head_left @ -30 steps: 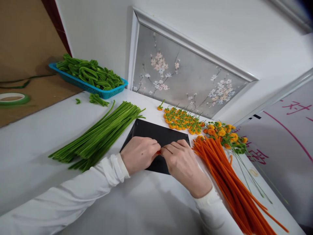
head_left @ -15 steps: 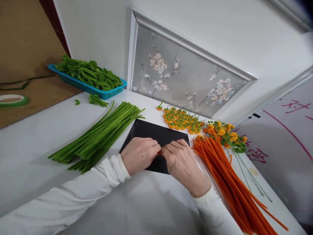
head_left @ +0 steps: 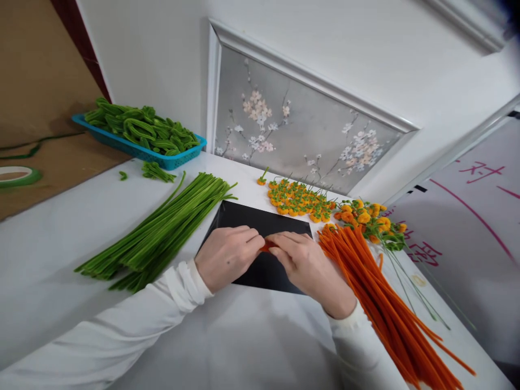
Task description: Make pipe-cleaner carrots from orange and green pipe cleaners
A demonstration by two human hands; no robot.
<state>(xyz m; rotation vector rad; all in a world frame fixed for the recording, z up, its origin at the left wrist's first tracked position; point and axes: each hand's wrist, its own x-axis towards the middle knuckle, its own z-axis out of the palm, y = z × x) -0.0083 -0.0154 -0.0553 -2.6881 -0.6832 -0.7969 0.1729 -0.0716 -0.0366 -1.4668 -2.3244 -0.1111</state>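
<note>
Over a black mat [head_left: 264, 276], my left hand [head_left: 229, 254] and my right hand [head_left: 311, 265] meet almost fingertip to fingertip. Between them shows a short bit of orange pipe cleaner [head_left: 267, 247], pinched from both sides; most of it is hidden by the fingers. To the right of my right hand lies a thick bundle of orange pipe cleaners [head_left: 385, 303]. A bundle of green pipe cleaners [head_left: 158, 233] lies to the left of my left hand. Behind the mat, several small yellow-orange flower heads [head_left: 298, 197] with green tops sit in rows.
A blue basket [head_left: 170, 161] heaped with green looped pieces [head_left: 140, 127] stands at the back left. Short green pieces [head_left: 156, 172] lie before it. Finished-looking stemmed flowers [head_left: 368, 216] rest at the back right. Green tape [head_left: 22, 176] lies far left; a framed picture [head_left: 300, 119] leans behind.
My right hand's fingers have straightened and shifted slightly right, so more of the orange piece shows between the hands. The whole view has shifted slightly.
</note>
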